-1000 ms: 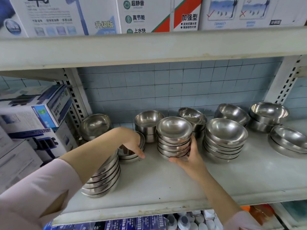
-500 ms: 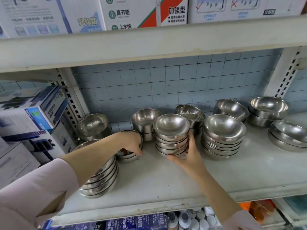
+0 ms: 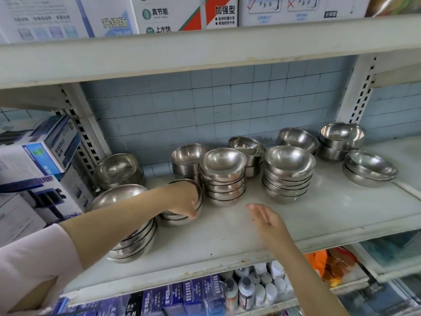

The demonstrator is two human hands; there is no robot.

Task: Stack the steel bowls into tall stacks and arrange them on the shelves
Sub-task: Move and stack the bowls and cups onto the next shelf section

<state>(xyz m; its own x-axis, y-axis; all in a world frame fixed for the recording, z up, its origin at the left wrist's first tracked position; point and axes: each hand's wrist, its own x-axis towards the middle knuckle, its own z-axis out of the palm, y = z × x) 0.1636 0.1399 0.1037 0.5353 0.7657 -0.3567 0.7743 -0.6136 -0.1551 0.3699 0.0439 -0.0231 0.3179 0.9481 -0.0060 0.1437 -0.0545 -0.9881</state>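
Head camera: a five-high stack of round, shiny steel bowls (image 3: 223, 179) stands near the middle of the pale grey shelf (image 3: 319, 213), and everything else is placed from it.

Just left of this middle stack sits a low stack of steel bowls (image 3: 182, 218). The left hand (image 3: 185, 199) is on it, fingers curled over the near rim and gripping it. The bare forearm runs back to a pale pink sleeve (image 3: 29, 265).

In front of the middle stack and slightly right, the right hand (image 3: 266, 218) hovers above the bare shelf. Its fingers are straight and loosely spread, holding nothing and clear of the bowls.

Further left and nearer the shelf edge, a taller stack of wide steel bowls (image 3: 136, 242) is partly hidden by the left forearm. Behind that, a tilted pair of bowls (image 3: 116, 167) leans by the slotted upright.

Directly behind the middle stack stand a deep-bowl stack (image 3: 189, 158) and a tipped bowl on another pile (image 3: 247, 147). To its right is a stack of similar height (image 3: 288, 174), with three shorter groups of bowls (image 3: 369, 167) beyond.

A blue tiled wall (image 3: 205, 106) backs the shelf. Printed cardboard boxes (image 3: 159, 12) sit on the shelf above, more boxes (image 3: 34, 160) far left, and small bottles (image 3: 246, 290) below.
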